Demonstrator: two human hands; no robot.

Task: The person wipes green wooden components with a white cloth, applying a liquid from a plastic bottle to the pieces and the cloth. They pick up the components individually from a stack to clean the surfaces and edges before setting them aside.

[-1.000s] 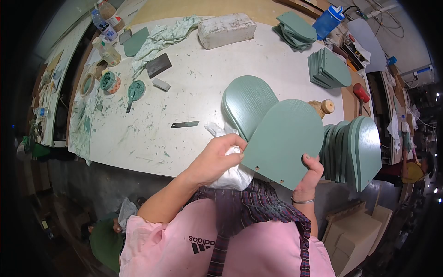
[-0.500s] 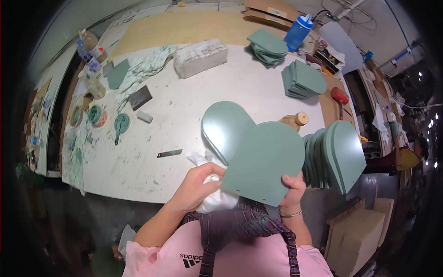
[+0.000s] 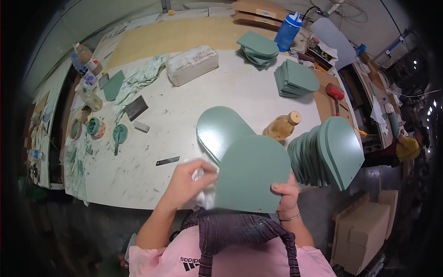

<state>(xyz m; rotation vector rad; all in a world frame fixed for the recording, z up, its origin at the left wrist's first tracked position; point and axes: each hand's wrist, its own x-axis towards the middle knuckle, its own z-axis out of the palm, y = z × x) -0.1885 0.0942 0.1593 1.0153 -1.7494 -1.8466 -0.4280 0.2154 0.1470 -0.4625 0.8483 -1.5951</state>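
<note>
Green panel held up in the right hand

The green panel (image 3: 254, 173), rounded at the top, stands just below the frame's centre. At its lower right, the right hand (image 3: 289, 197) is closed on its edge, thumb in front. By its left edge, the blurred left hand (image 3: 183, 185) is curled around a white cloth (image 3: 205, 198). A second panel (image 3: 220, 125) lies partly behind; a bottle (image 3: 279, 128) stands right of centre

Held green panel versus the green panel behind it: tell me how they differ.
The held panel, in the right hand, partly covers the rear panel. The held panel's rounded end points toward the view's top; the rear panel's slants upper left. The rear panel carries a bright glare, while the held panel looks evenly lit. Both are green and round-ended.
</note>
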